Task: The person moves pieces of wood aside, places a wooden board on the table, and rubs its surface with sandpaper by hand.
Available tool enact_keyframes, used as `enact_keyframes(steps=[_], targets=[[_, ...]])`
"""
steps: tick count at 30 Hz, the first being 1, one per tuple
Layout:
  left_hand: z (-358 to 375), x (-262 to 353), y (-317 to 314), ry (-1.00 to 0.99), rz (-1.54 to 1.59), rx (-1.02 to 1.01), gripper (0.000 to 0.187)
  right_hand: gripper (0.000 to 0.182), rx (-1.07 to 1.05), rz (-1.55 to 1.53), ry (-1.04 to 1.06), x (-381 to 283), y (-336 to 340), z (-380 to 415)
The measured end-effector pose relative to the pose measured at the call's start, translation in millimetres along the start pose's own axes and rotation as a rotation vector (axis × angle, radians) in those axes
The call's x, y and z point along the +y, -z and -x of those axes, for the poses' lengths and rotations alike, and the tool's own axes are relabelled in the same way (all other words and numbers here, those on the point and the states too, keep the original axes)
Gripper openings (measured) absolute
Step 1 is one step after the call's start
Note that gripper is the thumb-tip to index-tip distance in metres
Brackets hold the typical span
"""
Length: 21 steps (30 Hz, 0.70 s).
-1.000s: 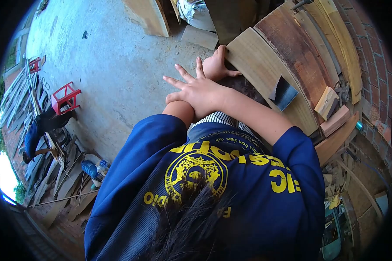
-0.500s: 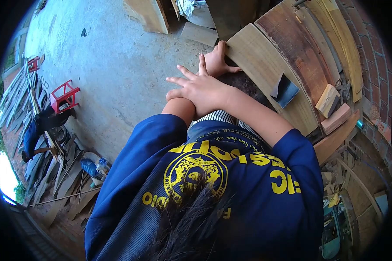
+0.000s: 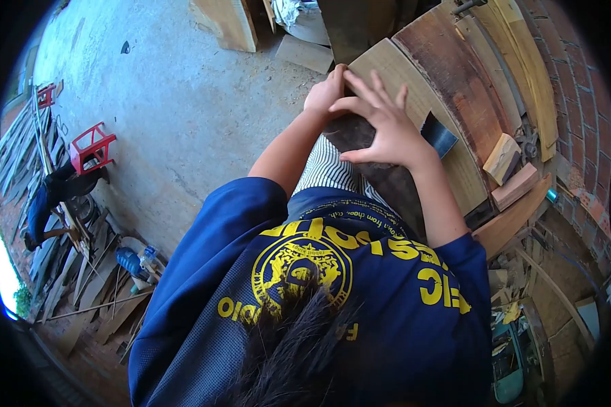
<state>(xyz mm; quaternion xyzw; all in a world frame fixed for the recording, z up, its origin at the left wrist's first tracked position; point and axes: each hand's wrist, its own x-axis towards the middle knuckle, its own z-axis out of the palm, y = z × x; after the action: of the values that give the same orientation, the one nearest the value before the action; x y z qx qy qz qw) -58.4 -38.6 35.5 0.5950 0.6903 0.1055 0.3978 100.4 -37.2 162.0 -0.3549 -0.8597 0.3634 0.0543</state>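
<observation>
A pale wooden board lies at the right, with a darker brown plank behind it. My left hand is at the board's upper left corner, its fingers bent together against the edge; part of its grip is hidden. My right hand hovers over the board's near edge, fingers spread and thumb apart, with nothing held. Its fingertips come close to my left hand. Beside my right wrist lies a dark sheet, perhaps sandpaper, on the board, partly covered by the hand.
A dark brown plank and small wood blocks lie to the right, near a brick wall. Red plastic stools stand on the concrete floor. Another person is at the far left among scrap wood strips.
My right hand has left my left forearm and moved right, over the board's edge. My left hand's fingers, spread before, are now bent together at the corner.
</observation>
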Motion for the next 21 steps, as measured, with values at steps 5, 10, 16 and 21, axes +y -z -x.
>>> enact_keyframes(steps=[5, 10, 16, 21], targets=[[1, -3, -8, -0.070, 0.013, 0.050, 0.096, 0.078, 0.217, -0.159, -0.137, 22, 3, 45], [2, -1, -8, -0.083, -0.008, 0.080, 0.096, 0.078, 0.414, -0.187, -0.212, 30, 2, 80], [1, 0, -9, -0.083, 0.002, 0.053, 0.103, 0.073, 0.513, -0.238, -0.213, 29, 6, 101], [1, -1, -6, -0.060, -0.018, 0.059, 0.103, 0.065, 0.254, -1.489, -0.421, 11, -36, 93]])
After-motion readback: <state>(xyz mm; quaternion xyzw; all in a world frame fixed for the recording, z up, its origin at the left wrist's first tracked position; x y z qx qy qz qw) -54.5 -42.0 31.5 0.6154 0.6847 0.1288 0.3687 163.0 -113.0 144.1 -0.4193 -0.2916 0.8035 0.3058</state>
